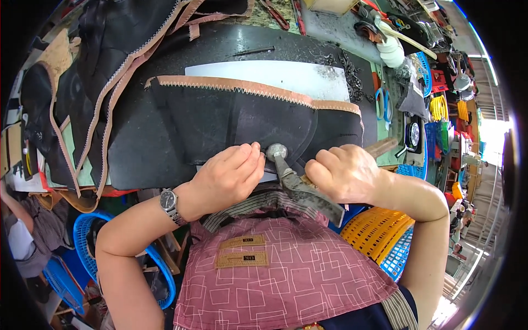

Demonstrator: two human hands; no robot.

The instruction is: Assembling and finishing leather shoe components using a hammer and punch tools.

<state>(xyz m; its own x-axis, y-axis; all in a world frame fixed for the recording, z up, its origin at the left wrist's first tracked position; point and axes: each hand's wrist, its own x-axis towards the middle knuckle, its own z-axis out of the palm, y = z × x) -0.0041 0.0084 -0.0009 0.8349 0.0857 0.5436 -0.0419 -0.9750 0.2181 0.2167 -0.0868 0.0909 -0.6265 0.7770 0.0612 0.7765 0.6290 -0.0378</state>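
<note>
My right hand is closed around the wooden handle of a metal hammer. Its round face sits on the near edge of a black leather piece with a tan zigzag-cut border. My left hand, a watch on its wrist, presses its fingertips on the leather right beside the hammer face. The leather lies over a white slab on a dark work mat.
More black leather pieces with tan edges are piled at the left. Tools, a white cup and coloured baskets crowd the right of the bench. A yellow basket and blue baskets stand below. Another person's sleeve shows at far left.
</note>
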